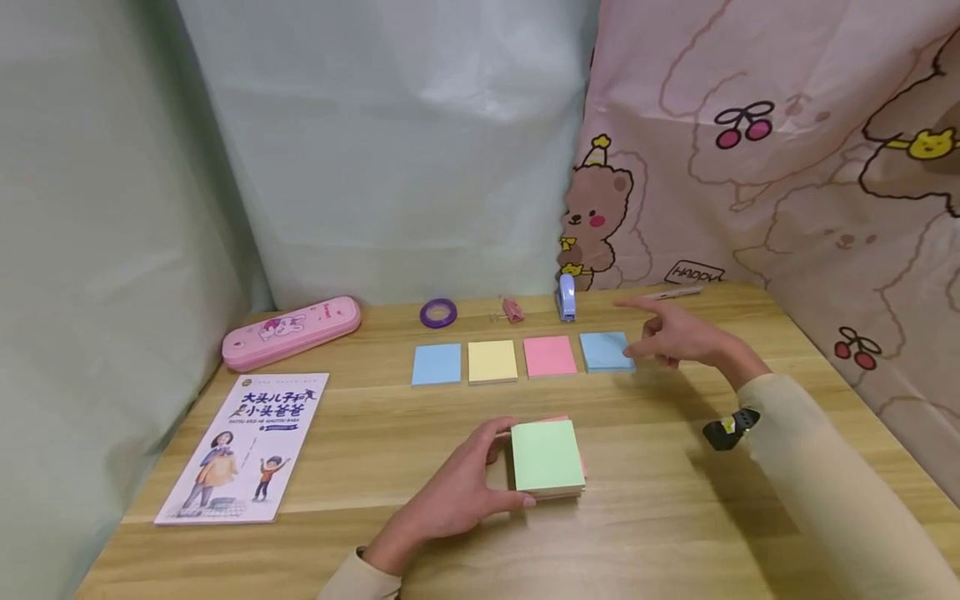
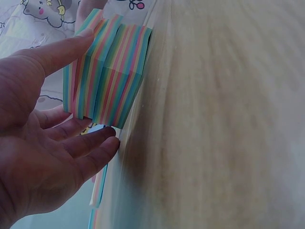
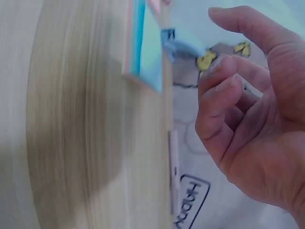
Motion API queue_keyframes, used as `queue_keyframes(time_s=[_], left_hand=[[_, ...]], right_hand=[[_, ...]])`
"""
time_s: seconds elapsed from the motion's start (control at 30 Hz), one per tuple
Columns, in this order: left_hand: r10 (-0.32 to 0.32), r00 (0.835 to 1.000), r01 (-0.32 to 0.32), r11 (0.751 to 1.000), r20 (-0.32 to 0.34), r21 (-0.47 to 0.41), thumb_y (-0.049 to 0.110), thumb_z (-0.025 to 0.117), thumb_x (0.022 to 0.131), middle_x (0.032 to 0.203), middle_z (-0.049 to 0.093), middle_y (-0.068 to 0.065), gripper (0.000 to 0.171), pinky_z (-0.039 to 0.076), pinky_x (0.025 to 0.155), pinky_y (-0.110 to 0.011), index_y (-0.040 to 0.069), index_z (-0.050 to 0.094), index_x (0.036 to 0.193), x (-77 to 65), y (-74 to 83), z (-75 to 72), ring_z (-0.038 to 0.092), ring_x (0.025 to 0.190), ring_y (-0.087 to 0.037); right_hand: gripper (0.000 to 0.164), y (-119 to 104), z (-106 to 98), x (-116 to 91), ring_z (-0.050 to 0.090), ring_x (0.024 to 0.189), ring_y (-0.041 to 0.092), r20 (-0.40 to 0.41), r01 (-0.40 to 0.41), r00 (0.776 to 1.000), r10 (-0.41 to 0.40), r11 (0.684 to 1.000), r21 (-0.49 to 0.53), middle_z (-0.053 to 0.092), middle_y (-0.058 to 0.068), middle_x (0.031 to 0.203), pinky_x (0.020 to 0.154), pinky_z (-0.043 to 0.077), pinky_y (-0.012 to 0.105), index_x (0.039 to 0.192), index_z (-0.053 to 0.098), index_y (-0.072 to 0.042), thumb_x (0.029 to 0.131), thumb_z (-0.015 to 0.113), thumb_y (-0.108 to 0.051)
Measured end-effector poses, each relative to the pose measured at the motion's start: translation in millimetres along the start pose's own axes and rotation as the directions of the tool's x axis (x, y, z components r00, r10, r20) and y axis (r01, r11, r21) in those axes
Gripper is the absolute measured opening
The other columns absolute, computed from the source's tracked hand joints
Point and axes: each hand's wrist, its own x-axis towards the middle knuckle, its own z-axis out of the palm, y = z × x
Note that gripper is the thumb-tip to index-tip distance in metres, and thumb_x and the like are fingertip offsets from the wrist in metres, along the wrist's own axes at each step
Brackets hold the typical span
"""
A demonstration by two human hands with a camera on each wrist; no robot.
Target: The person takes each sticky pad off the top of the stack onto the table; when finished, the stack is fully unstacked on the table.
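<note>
My left hand point(image 1: 468, 483) holds a tall stack of sticky note pads point(image 1: 547, 456) between thumb and fingers at the front middle of the table. A green sheet tops it, a pink edge peeks out behind, and striped layers show along the sides of the stack point(image 2: 114, 67) in the left wrist view. The right hand point(image 1: 678, 333) hovers at the back right with nothing in it, index finger reaching out and the others loosely bent. Nearest to it lies a blue pad point(image 1: 606, 351), followed leftward by a pink pad point(image 1: 549, 356), a yellow pad point(image 1: 492, 362) and another blue pad point(image 1: 437, 364).
Behind the row are a purple tape roll point(image 1: 438, 313), a pink clip point(image 1: 513, 310), a blue stapler point(image 1: 567, 298) and a slim pale pen-like item point(image 1: 675, 293). On the left lie a pink pencil case point(image 1: 292, 333) and a booklet point(image 1: 243, 450). Curtains hang around the table.
</note>
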Motion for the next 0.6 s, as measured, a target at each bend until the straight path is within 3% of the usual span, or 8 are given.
queue_keyframes(time_s=[0.33, 0.47, 0.6], left_hand=[[0.006, 1.000, -0.006, 1.000, 0.001, -0.014, 0.025, 0.091, 0.085, 0.159, 0.045, -0.013, 0.091, 0.043, 0.123, -0.048, 0.008, 0.038, 0.157, -0.2, -0.8, -0.1, 0.048, 0.148, -0.031], [0.006, 1.000, -0.006, 1.000, -0.004, -0.007, 0.026, 0.091, 0.085, 0.158, 0.047, -0.012, 0.091, 0.044, 0.122, -0.048, 0.009, 0.038, 0.157, 0.0, -1.2, -0.2, 0.049, 0.147, -0.030], [0.014, 1.000, -0.014, 1.000, -0.004, -0.002, 0.026, 0.091, 0.085, 0.157, 0.048, -0.012, 0.090, 0.045, 0.121, -0.049, 0.010, 0.039, 0.156, 0.4, -1.8, 0.0, 0.050, 0.146, -0.030]], right_hand=[[0.079, -32.5, 29.0, -26.1, 0.053, 0.053, 0.015, -0.005, 0.127, 0.992, -0.127, 0.990, -0.059, 0.061, 0.009, 0.082, 0.044, 0.050, 0.032, 0.160, 0.042, -0.017, 0.093, 0.082, -0.021], [0.077, -40.5, 55.0, -37.0, 0.056, 0.063, 0.011, 0.044, 0.179, 0.983, -0.177, 0.983, -0.049, 0.060, 0.004, 0.083, 0.053, 0.052, 0.026, 0.158, 0.045, -0.016, 0.091, 0.084, -0.022], [0.083, -41.6, 84.7, -45.6, 0.056, 0.070, 0.008, 0.127, 0.274, 0.955, -0.268, 0.961, -0.036, 0.060, -0.002, 0.080, 0.063, 0.053, 0.023, 0.156, 0.045, -0.007, 0.088, 0.087, -0.026]])
